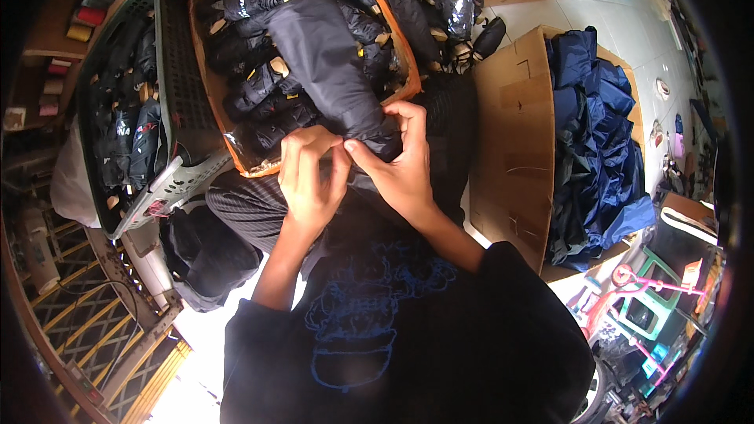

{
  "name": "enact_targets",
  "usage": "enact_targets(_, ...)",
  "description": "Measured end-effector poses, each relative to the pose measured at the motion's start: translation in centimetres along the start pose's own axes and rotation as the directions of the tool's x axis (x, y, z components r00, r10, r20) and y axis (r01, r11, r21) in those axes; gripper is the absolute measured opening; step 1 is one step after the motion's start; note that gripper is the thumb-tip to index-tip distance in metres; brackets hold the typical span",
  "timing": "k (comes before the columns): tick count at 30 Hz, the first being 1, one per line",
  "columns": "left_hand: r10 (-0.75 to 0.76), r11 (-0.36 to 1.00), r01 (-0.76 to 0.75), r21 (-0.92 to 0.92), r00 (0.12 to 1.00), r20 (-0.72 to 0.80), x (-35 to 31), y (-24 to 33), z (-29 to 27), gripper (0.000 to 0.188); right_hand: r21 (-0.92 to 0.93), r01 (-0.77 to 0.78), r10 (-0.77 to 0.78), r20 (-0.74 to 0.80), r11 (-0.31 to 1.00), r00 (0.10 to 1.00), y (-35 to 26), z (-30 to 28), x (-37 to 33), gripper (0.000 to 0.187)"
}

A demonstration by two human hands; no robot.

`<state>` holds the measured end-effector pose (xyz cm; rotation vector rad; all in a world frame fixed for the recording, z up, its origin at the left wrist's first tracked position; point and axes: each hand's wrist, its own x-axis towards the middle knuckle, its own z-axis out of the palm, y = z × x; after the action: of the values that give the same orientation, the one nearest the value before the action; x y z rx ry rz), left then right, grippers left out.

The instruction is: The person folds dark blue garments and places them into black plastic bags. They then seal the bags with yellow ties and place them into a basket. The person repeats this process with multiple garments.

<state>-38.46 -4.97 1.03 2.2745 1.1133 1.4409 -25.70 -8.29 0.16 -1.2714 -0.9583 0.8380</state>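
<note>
While both forearms reach up toward the orange-edged box (401, 35), a long, dark cloth bundle (322, 55) lies slantwise over it, the far end above the contents and the near end projecting past the box's near right corner. At that near end, just outside the orange-edged box, the two hands work close together. The right hand (404, 180) has its grip closed around the bundle's end, thumb on the near side and fingers on the far side. The left hand (310, 177), in front of the box's near edge, has its grip pressed together, thumb against forefinger, beside the right thumb; whether a scrap of material is caught between those tips is too small to tell.

Inside the orange-edged box, slim black bundles (259, 0) with tan ends lie piled under the long one. Left of the box stands a grey-green plastic crate (179, 71) filled with similar pieces, and farther left are thread spools (93, 16). Right of the box, a brown carton (510, 141) holds crumpled blue fabric (593, 133). Just beyond the box's right edge lie more black bundles, some under shiny clear plastic (458, 8). Nearer than the box is the person's black shirt (353, 361), with a blue line drawing.
</note>
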Motion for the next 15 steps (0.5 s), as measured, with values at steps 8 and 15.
enact_targets(8, 0.091, 0.996, -0.09, -0.025, 0.996, 0.025, 1.5, 0.6, -1.6, 0.025, -0.172, 0.249, -0.236, 0.09, 0.953, 0.967, -1.0, -0.8, 0.2, 0.065)
enact_targets(15, 0.124, 0.99, -0.118, -0.077, 0.989, 0.075, 2.6, 1.2, -2.4, 0.026, -0.146, 0.244, -0.242, 0.03, 0.959, 0.97, -0.8, -0.8, -0.1, 0.06)
